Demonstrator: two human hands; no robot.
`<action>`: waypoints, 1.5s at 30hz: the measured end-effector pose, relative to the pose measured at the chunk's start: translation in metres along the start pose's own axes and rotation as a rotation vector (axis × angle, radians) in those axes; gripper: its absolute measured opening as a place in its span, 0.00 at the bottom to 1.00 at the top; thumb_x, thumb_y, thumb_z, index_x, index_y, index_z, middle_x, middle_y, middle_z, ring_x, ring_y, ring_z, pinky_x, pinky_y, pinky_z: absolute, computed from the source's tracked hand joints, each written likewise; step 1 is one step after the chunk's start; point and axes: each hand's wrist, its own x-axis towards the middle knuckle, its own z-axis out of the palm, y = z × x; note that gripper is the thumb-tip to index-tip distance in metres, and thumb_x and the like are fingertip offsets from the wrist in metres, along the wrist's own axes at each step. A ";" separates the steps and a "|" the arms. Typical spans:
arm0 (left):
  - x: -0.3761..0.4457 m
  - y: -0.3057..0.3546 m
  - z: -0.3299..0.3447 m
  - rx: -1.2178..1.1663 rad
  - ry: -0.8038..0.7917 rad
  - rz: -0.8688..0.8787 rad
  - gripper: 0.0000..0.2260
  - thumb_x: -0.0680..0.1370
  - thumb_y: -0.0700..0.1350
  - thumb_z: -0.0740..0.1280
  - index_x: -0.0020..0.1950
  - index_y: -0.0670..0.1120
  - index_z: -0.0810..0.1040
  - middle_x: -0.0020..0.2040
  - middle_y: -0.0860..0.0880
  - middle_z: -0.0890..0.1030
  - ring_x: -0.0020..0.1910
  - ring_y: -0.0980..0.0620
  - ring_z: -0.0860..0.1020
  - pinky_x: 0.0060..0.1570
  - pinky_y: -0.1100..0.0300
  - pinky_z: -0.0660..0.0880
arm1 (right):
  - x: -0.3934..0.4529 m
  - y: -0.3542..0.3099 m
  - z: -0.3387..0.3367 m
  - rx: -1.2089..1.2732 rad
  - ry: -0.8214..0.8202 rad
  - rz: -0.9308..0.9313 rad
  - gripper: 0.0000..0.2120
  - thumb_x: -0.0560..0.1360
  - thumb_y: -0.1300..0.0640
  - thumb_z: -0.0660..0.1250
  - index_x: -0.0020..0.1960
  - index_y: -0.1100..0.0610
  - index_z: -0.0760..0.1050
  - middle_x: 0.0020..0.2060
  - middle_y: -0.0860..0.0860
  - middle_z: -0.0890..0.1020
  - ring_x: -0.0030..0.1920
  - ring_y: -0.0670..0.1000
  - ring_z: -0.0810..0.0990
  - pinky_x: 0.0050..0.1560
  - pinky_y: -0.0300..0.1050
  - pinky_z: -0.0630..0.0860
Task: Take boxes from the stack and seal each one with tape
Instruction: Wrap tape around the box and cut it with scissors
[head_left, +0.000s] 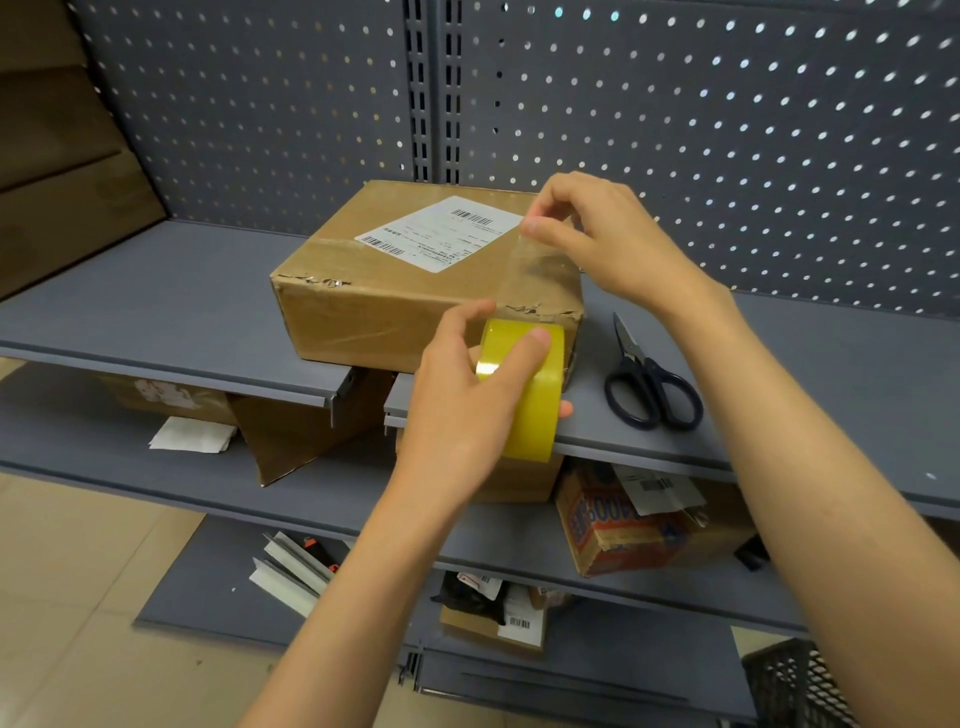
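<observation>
1. Cardboard box (395, 270) sits on the grey shelf (156, 291); stiff, likely light, its corners torn.
2. Left hand (467, 395) grips the yellow tape roll (530, 384); right hand (597, 234) pinches the tape's thin, clingy free end (535, 265); best held by that edge.

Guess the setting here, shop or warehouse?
Likely a stockroom or parcel-packing area: grey metal shelving with a pegboard back, a labelled cardboard box, scissors.

barcodes on box label (441, 232), its print illegible
</observation>
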 end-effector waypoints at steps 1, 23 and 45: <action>0.001 0.000 0.000 -0.004 0.002 -0.005 0.19 0.77 0.44 0.68 0.67 0.49 0.68 0.46 0.46 0.83 0.33 0.49 0.84 0.34 0.57 0.81 | 0.001 0.000 0.001 -0.001 -0.008 0.000 0.04 0.78 0.55 0.64 0.46 0.54 0.75 0.47 0.49 0.78 0.47 0.46 0.74 0.42 0.28 0.65; 0.006 -0.002 -0.001 -0.037 0.007 -0.080 0.18 0.77 0.41 0.68 0.64 0.46 0.68 0.45 0.42 0.83 0.29 0.49 0.83 0.30 0.57 0.80 | -0.028 -0.008 0.030 -0.147 -0.007 -0.026 0.18 0.79 0.49 0.59 0.44 0.60 0.82 0.47 0.54 0.84 0.50 0.54 0.79 0.54 0.49 0.72; -0.011 -0.013 -0.005 0.178 0.133 0.012 0.13 0.76 0.46 0.70 0.58 0.49 0.74 0.42 0.50 0.75 0.25 0.57 0.80 0.31 0.54 0.81 | -0.042 -0.006 0.038 -0.124 -0.072 0.023 0.17 0.83 0.55 0.54 0.69 0.55 0.72 0.68 0.48 0.73 0.70 0.48 0.67 0.52 0.22 0.53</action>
